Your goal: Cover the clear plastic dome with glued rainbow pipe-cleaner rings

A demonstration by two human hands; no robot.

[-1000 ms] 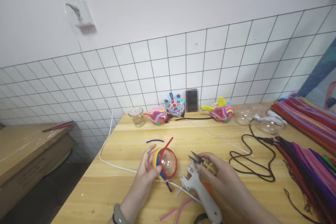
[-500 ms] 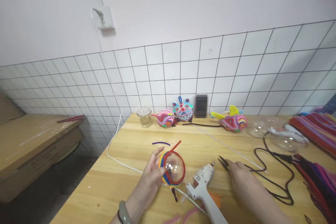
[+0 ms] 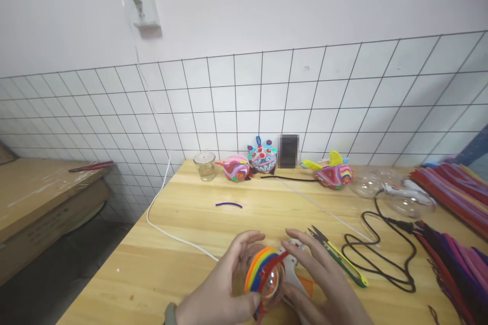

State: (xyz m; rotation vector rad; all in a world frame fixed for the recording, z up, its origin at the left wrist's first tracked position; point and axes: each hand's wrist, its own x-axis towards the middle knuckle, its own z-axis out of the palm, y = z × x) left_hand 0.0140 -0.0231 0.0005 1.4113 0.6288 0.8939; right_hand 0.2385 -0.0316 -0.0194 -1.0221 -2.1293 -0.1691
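My left hand [image 3: 219,294] and my right hand [image 3: 324,284] both hold a clear plastic ball [image 3: 269,279] wrapped in orange, yellow, blue and red pipe cleaners, low at the near table edge. The left hand cups it from the left, the right from the right. A red pipe cleaner end runs over the top of the ball. Small yellow-handled snips [image 3: 337,255] lie on the table just right of my right hand. The white glue gun [image 3: 292,264] lies mostly hidden behind the ball and my right hand.
Wooden table [image 3: 183,228] against a tiled wall. At the back stand a glass jar [image 3: 206,165] and three colourful pipe-cleaner figures [image 3: 263,157]. A purple piece [image 3: 229,204], a black cord [image 3: 375,254], clear half-shells [image 3: 396,193] and pipe cleaner bundles [image 3: 453,213] lie to the right. A white cable [image 3: 163,223] runs at left.
My right hand has left the snips on the table and come onto the ball. The ball moved nearer to me, in front of the glue gun. The view shifted.
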